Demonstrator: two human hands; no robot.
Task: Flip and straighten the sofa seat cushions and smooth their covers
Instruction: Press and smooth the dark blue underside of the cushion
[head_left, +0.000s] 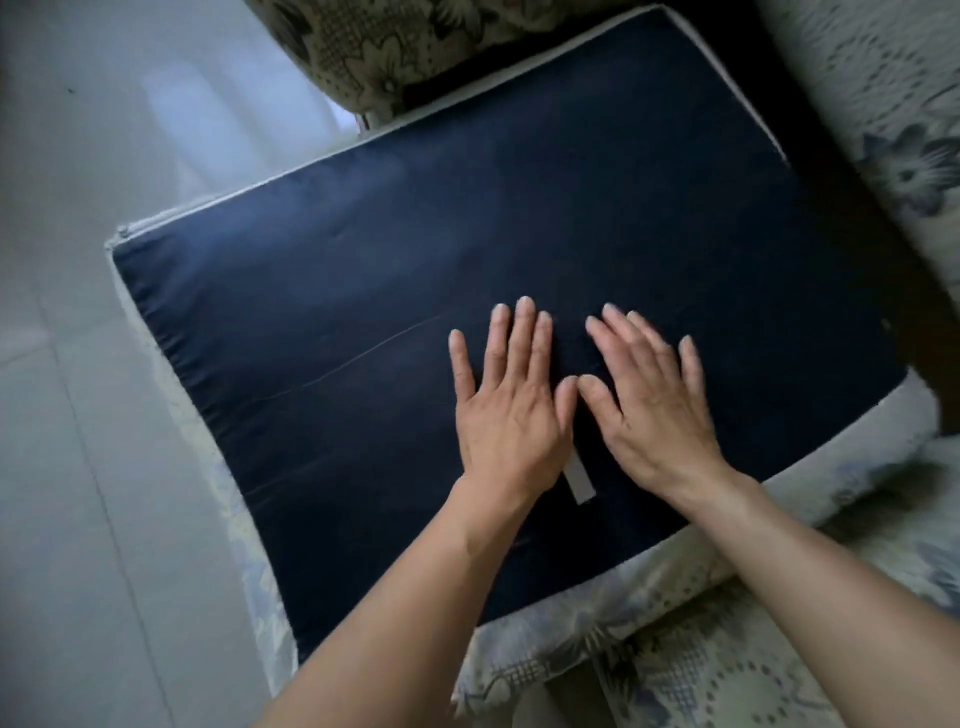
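Both hands lying flat, fingers spread, side by side: left hand (506, 410) and right hand (652, 410) pressing on the navy underside of the seat cushion (415, 270). Cushion sitting flipped on the floral sofa (675, 649), overhanging its front edge. White tag (581, 483) showing between the wrists.

Pale tiled floor (93, 364) fills the side from seven to eleven o'clock, its grout lines faint; a floral-patterned sofa armrest (395, 47) bulges at twelve o'clock, above a white sofa leg (366, 120).
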